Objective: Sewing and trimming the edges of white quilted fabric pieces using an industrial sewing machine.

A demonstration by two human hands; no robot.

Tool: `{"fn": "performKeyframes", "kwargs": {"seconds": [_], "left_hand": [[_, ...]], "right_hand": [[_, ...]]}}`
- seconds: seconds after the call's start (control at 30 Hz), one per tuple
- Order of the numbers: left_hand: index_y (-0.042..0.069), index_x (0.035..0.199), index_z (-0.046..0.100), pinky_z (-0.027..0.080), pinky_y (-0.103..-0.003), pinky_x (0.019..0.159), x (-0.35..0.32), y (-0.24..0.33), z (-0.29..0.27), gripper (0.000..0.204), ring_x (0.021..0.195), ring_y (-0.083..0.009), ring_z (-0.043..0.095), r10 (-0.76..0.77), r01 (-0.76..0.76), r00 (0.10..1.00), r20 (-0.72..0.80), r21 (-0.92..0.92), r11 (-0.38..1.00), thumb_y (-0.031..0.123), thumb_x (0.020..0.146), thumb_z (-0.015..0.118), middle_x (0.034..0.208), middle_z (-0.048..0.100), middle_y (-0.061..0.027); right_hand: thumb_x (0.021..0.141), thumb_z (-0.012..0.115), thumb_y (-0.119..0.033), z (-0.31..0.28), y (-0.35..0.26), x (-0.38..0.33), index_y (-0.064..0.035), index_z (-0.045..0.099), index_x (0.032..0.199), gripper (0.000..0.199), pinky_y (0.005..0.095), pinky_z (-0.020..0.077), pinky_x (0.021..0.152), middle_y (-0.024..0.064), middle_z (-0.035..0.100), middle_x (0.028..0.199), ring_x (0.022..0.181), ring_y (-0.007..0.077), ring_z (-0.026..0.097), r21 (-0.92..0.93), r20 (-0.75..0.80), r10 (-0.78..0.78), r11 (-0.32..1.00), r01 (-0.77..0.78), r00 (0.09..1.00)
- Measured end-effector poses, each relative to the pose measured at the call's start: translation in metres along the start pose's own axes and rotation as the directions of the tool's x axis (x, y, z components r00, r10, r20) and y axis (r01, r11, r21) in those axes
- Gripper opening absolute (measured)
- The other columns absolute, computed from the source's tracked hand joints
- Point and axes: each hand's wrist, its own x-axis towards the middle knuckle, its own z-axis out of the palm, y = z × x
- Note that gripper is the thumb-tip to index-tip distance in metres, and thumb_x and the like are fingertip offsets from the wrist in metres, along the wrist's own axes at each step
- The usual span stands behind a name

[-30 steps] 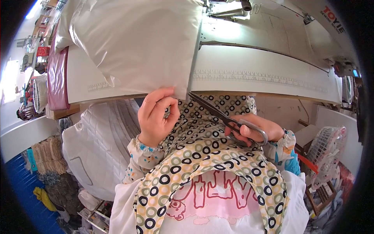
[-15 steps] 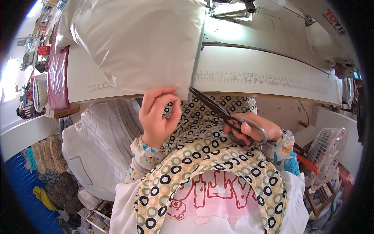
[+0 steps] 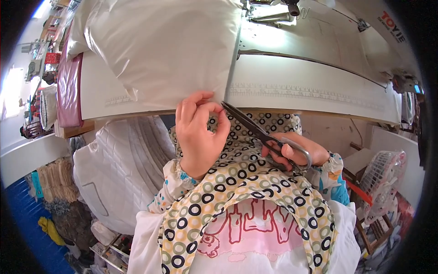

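A large, shiny white sheet-like piece [image 3: 169, 50], puffy and creased, lies over the table's front edge; I cannot tell whether it is fabric or plastic. My left hand [image 3: 200, 132] pinches at its near right corner, the fingers curled and covering that corner. In my right hand [image 3: 294, 148] is a pair of dark-bladed scissors [image 3: 248, 123], my fingers through the handles. The blades look closed or nearly so, pointing up and left. Their tips come right beside my left fingertips and the sheet's right edge.
A white sewing table [image 3: 292, 80] with a printed ruler strip runs across in front. The sewing machine's metal parts [image 3: 278, 18] are at its back right. Quilted white material [image 3: 109, 169] hangs at my left, and a caged fan [image 3: 383, 182] stands right. My patterned apron [image 3: 255, 182] covers my lap.
My left hand has shifted right along the sheet's lower edge, closer to the scissor tips, and now hides the corner. The right hand and scissors have hardly moved.
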Motion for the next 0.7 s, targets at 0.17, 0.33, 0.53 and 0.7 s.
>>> {"fn": "performKeyframes", "kwargs": {"seconds": [0.17,0.33,0.53,0.7], "left_hand": [[0.004,0.081,0.062,0.048,-0.04,0.082,0.002,0.002,-0.002,0.018,0.092,-0.03,0.059,-0.022,0.022,1.0,0.003,0.018,1.0,-0.003,0.068,0.072,0.108,0.063,-0.0101],[0.002,0.08,0.061,0.049,-0.038,0.085,-0.001,0.0,-0.012,0.015,0.094,-0.0286,0.061,-0.071,0.075,0.996,0.058,-0.061,0.995,-0.004,0.07,0.07,0.111,0.063,-0.0126],[-0.001,0.082,0.062,0.05,-0.034,0.089,-0.002,-0.001,-0.02,0.012,0.098,-0.0263,0.063,-0.092,0.115,0.987,0.134,-0.18,0.977,-0.005,0.073,0.068,0.115,0.062,-0.0151],[-0.001,0.083,0.062,0.05,-0.034,0.09,-0.003,-0.008,-0.027,0.012,0.099,-0.0254,0.063,-0.099,0.133,0.982,0.158,-0.223,0.966,-0.005,0.074,0.068,0.118,0.062,-0.0151]], "right_hand": [[0.082,0.052,-0.083,0.0,0.001,0.001,0.0016,0.059,0.11,0.09,0.0233,0.0396,0.051,-0.0016,0.05,0.071,0.056,0.0074,0.049,-0.016,-0.016,0.028,0.999,-0.029,0.999],[0.091,0.05,-0.074,-0.003,0.005,0.004,0.0005,0.059,0.108,0.077,0.024,0.0402,0.052,-0.0024,0.05,0.071,0.057,0.0077,0.049,0.0,0.033,0.02,1.0,-0.02,0.999],[0.09,0.043,-0.079,-0.01,0.009,-0.003,0.001,0.06,0.11,0.084,0.0229,0.04,0.052,-0.0032,0.049,0.07,0.057,0.0072,0.05,-0.009,0.078,-0.03,0.999,0.031,0.996],[0.091,0.04,-0.079,-0.014,0.009,-0.003,0.0017,0.061,0.113,0.086,0.0235,0.041,0.053,-0.0031,0.049,0.071,0.058,0.0074,0.051,-0.03,0.146,-0.023,0.999,0.027,0.989]]}}
